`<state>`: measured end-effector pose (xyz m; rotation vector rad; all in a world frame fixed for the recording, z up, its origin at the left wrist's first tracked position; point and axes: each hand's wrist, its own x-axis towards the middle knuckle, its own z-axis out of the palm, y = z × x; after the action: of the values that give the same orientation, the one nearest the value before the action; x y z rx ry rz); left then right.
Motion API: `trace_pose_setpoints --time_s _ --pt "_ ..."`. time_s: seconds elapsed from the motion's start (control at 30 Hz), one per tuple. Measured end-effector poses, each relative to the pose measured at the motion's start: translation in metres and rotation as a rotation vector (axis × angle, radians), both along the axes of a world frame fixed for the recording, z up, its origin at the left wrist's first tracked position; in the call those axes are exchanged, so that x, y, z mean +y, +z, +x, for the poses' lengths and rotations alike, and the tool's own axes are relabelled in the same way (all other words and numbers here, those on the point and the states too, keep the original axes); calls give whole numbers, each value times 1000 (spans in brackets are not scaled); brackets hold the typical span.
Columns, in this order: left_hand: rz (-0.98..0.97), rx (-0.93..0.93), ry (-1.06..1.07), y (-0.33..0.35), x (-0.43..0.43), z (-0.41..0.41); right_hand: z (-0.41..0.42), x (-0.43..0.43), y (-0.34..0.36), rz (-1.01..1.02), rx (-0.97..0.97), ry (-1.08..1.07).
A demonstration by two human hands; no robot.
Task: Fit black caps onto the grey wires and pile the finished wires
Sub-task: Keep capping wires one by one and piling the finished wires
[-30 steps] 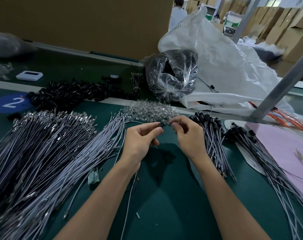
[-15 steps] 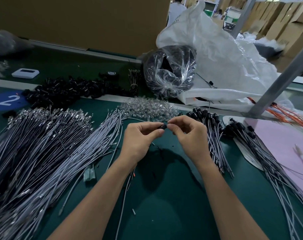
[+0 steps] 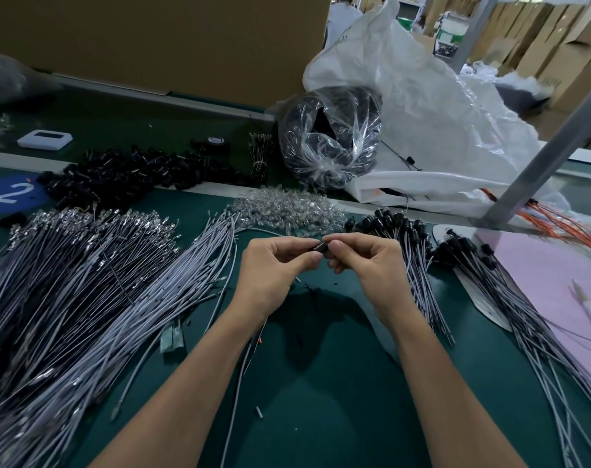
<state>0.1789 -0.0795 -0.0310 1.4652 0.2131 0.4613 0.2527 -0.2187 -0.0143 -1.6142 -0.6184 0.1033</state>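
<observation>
The left hand [image 3: 274,268] and right hand [image 3: 368,261] meet fingertip to fingertip, both pinching one black cap [image 3: 321,246]. Fitting looks under way; next it likely needs pushing home, then laying on the finished pile [image 3: 409,251] just beside the right hand. The grey wire's end is hidden behind fingers [image 3: 304,261].

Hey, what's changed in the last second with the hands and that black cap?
Almost nothing. The left hand and right hand keep pinching the black cap between their fingertips, in the same spot above the green table. Nothing was taken hold of or let go. The loose grey wires and the capped wires lie as before. Only the camera's view shifted slightly.
</observation>
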Motion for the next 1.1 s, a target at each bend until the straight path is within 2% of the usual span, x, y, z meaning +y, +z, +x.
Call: trace_pose_setpoints --time_s 0.13,0.27,0.43,0.77,1.1 --pt "-143 6 14 1 -1 0 2 -4 2 -29 21 62" --pt "-116 -14 -12 0 -2 0 3 -7 4 -52 66 54" --pt "27 -37 -10 -2 -4 1 6 -13 8 -106 76 60" --pt "47 -39 -28 -3 -4 1 6 -19 14 -194 -24 75" --pt "86 -53 -30 -5 -3 0 5 -15 10 -166 36 55"
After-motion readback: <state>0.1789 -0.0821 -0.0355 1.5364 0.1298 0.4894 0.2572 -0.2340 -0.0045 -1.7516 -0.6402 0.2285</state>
